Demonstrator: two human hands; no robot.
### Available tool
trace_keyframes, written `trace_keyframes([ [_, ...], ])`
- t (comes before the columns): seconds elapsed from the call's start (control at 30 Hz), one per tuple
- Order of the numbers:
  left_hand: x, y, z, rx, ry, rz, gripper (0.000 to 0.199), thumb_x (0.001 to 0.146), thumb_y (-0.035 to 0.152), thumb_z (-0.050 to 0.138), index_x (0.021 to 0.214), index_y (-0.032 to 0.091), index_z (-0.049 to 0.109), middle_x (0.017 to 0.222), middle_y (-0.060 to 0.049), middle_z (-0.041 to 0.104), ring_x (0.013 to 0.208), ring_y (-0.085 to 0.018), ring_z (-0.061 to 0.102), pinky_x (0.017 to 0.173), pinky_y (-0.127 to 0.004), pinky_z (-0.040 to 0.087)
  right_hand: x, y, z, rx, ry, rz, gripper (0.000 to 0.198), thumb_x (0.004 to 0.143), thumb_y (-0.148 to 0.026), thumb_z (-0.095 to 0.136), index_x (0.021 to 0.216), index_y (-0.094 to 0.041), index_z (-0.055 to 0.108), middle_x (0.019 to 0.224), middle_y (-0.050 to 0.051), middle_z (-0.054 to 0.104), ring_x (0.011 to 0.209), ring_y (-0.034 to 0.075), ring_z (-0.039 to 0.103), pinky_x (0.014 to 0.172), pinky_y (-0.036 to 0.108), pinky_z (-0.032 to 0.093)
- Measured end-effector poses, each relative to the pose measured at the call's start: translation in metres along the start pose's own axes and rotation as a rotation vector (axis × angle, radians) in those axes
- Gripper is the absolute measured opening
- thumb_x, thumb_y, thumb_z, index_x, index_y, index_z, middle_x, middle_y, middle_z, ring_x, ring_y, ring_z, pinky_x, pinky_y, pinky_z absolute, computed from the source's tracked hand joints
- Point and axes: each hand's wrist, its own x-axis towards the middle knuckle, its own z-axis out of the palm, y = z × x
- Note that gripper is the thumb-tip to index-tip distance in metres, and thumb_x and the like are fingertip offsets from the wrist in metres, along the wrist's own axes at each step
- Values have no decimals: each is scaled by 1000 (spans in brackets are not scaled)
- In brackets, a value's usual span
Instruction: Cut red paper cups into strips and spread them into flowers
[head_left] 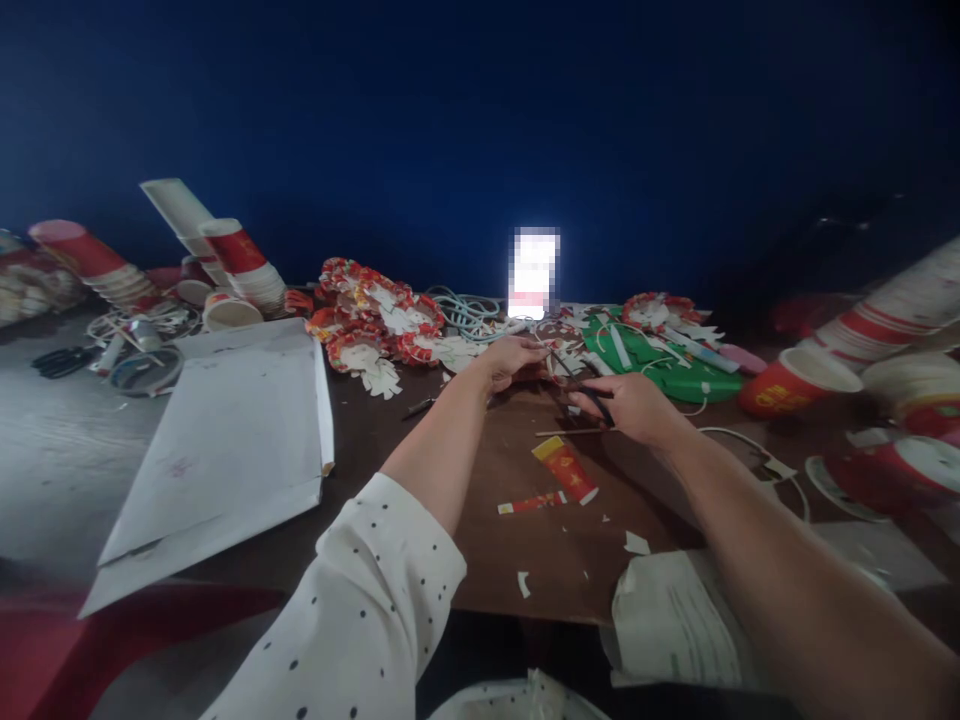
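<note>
Right hand: the right hand [634, 405] grips black scissors [592, 392], fingers closed through the handles.
Left hand: the left hand [510, 360] pinches a cut paper piece [551, 352] by the blades.
Table: a brown table [420, 470], both hands mid-table.
Near edge: red paper scraps [566, 470].
Far edge: paper-cup dolls [371, 320], green sheet [660, 360].
Right edge: red cups [795, 385].
Left edge: white envelope [232, 440].

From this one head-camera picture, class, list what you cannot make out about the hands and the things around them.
- Right hand: holds black scissors; the blades' far ends blur into the clutter, dim light.
- Left hand: the paper piece it pinches is too small and dark to identify.
- Bright screen: pixelated, unreadable.
- Cup stack: cut off by the right edge.
</note>
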Motion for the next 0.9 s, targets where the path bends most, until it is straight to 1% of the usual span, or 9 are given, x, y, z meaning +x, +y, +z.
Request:
trace_keyframes([
  [0.07,0,0,0,0,5,4,11,72,9,72,67,11,63,64,-2,62,59,-9,57,64,-25,51,1,2,2,95,-8,62,38,73,-56,64,83,-21,75,52,0,58,47,14,52,46,27,39],
  [0.13,-1,0,1,7,-8,6,12,70,9,73,66,10,62,63,-2,61,57,-9,56,63,-25,51,1,3,4,172,-6,109,40,71,-58,66,85,-21,75,53,1,59,46,15,54,46,27,41],
  [0.23,-1,-2,2,39,-57,4,13,70,11,75,67,10,62,61,-1,59,56,-8,54,65,-25,51,1,1,5,237,7,150,39,69,-59,68,73,-21,73,54,1,59,47,15,54,47,28,42],
  [0.3,-1,-3,1,58,-81,8,14,69,12,76,68,10,62,62,-1,59,57,-7,54,69,-26,51,1,-1,6,274,17,161,40,69,-60,68,63,-20,68,53,1,58,46,14,52,45,27,40],
  [0.37,-1,-3,1,70,-88,14,15,68,13,77,68,11,62,63,-1,60,58,-7,54,73,-28,52,1,-2,6,298,32,152,42,69,-60,68,57,-20,64,51,1,56,44,12,49,43,26,37],
  [0.47,-1,-3,0,72,-86,19,15,68,13,77,69,11,62,65,-2,61,59,-8,55,76,-30,52,1,-2,5,262,60,128,42,69,-61,68,59,-20,66,48,0,52,42,11,44,41,25,33],
  [0.6,1,-4,-1,70,-92,25,15,67,13,77,67,12,62,62,-1,61,58,-8,54,74,-29,53,3,0,4,135,67,119,45,70,-64,64,67,-20,71,46,-1,49,41,11,42,41,26,31],
  [0.73,4,-6,-2,85,-114,20,16,69,14,76,66,12,61,62,0,61,59,-8,55,76,-29,53,4,2,1,-7,85,92,47,70,-65,62,75,-21,75,50,1,54,46,14,48,43,26,33],
  [0.9,1,-3,0,138,-110,-8,8,74,12,70,70,11,63,66,0,62,61,-7,55,80,-30,51,5,3,2,-50,89,54,44,72,-59,61,80,-18,76,57,2,60,55,17,55,50,27,36],
])
